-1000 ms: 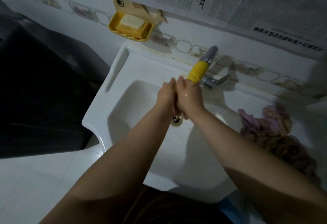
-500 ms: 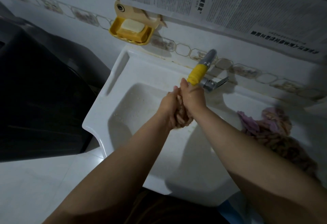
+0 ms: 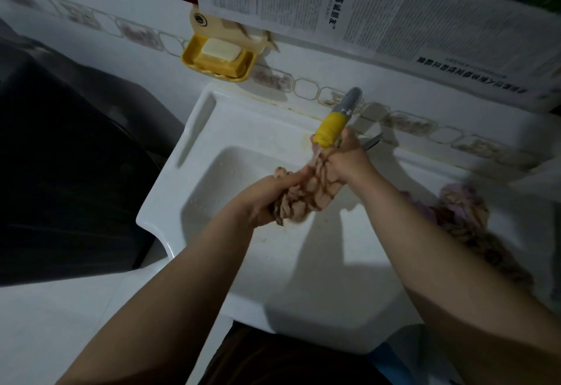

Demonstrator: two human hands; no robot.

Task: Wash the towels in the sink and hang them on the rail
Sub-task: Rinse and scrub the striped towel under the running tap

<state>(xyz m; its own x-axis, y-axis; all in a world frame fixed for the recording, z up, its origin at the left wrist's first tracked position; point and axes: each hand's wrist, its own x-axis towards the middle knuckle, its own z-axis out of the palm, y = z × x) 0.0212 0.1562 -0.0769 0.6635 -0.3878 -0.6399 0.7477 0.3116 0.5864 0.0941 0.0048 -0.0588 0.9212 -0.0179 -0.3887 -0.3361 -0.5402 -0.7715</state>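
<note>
A small patterned pink-and-brown towel (image 3: 306,194) is bunched between both hands above the white sink (image 3: 194,178), just under the yellow-sleeved tap (image 3: 331,125). My left hand (image 3: 267,199) grips its lower end. My right hand (image 3: 349,161) grips the upper end close to the spout. A second pink-and-brown towel (image 3: 464,217) lies heaped on the sink's right ledge. No rail is in view.
A yellow soap dish (image 3: 218,58) with a bar of soap hangs on the tiled wall above the sink's left corner. Newspaper sheets (image 3: 379,11) cover the wall above. A dark bulky object (image 3: 66,172) stands left of the sink.
My hands were pressed together over the drain; they have pulled apart, the left dropping down-left and the right rising to the spout, stretching the towel out between them.
</note>
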